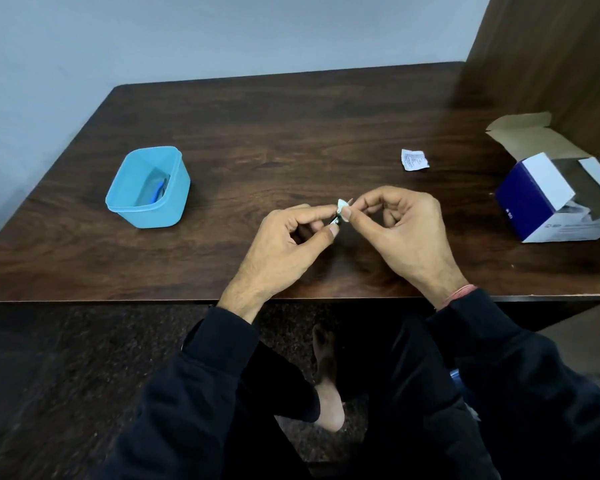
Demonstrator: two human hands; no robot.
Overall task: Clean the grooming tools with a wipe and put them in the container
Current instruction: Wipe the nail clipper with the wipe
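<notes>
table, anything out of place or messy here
Only small things: a torn wrapper lies loose on the table, and the box at the right edge stands with its flaps open. Nothing spilled or broken.

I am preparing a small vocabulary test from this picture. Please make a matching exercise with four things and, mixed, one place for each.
Things:
1. blue container
2. torn wrapper
3. open box
4. wipe

Places:
a. pinched in the right hand
b. far right of the table
c. left part of the table
d. flat on the table, beyond the hands

Pairs: 1-c, 2-d, 3-b, 4-a
</notes>
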